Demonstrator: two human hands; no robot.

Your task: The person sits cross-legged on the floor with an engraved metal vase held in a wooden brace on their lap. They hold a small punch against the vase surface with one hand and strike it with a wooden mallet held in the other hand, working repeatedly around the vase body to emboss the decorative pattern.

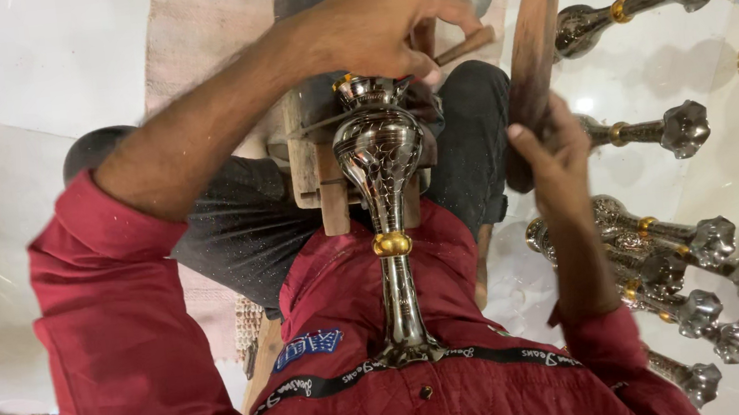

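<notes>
I've got the engraved metal vase (380,156) braced between my chest and the wooden block (314,163) so it can't roll, left hand (377,19) pinching a small tool (462,46) at its mouth, right hand (556,156) gripping the wooden mallet (533,44) just beside.

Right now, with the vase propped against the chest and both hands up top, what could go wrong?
1. The engraved metal vase leans on the wooden block and the shirt only; it could roll if pushed.
2. The left hand pinches a small tool at the vase mouth; a slip might scratch it.
3. The right hand holds a wooden stick close to the finished vases on the floor.
</notes>
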